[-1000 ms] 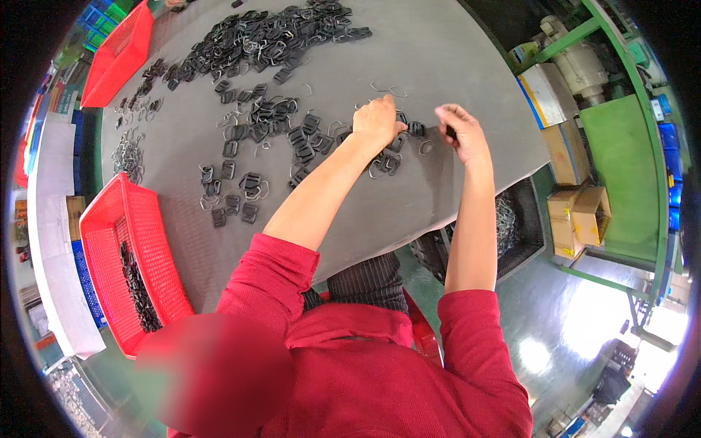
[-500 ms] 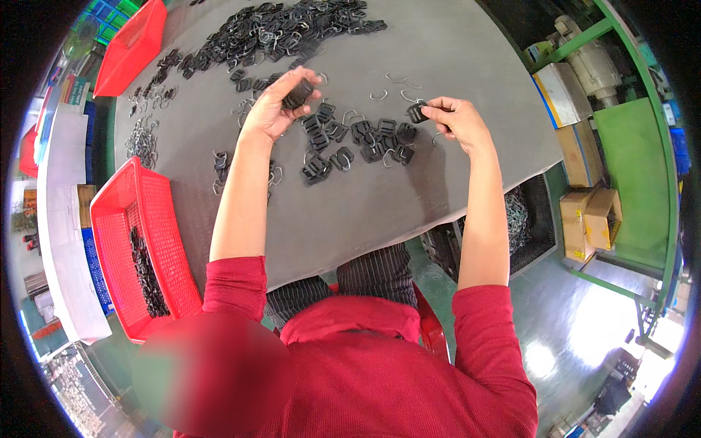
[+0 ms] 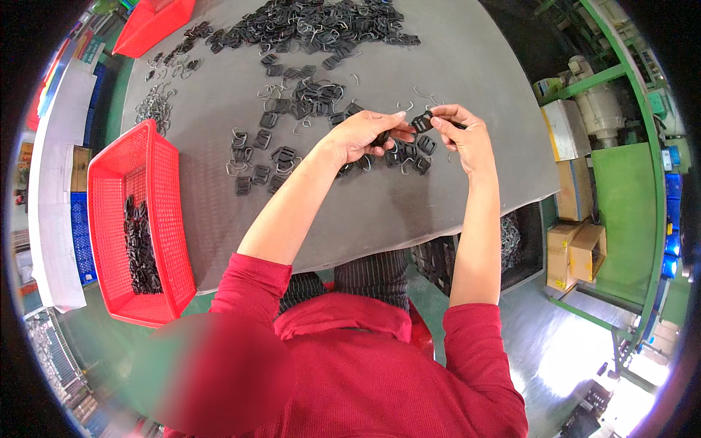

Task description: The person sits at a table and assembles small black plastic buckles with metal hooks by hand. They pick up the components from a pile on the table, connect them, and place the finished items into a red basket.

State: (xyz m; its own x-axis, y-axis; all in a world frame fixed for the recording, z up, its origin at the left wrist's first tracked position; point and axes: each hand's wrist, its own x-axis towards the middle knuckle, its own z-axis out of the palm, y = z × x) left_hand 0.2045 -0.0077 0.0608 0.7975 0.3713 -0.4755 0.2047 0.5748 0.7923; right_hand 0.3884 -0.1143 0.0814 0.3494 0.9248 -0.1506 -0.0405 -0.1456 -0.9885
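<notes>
My left hand is closed around dark pieces, apparently black plastic buckles, partly hidden by its fingers. Close beside it, my right hand pinches a single black buckle between thumb and fingers; the left fingertips come right up to that buckle. Below both hands lie more black buckles with bent wire hooks, partly covered by the left hand. Beyond the hands are a few loose wire hooks. Left of my left wrist, scattered buckles rest on the grey table.
A large heap of black buckles and wire hooks covers the table's far side. Plain wire hooks lie at left. A red basket holding black parts stands by the left edge; another red basket is farther off. Cardboard boxes stand at right.
My left hand has moved right and nearer, from the middle of the table to beside my right hand. The right hand still pinches a buckle. The view has shifted slightly.
</notes>
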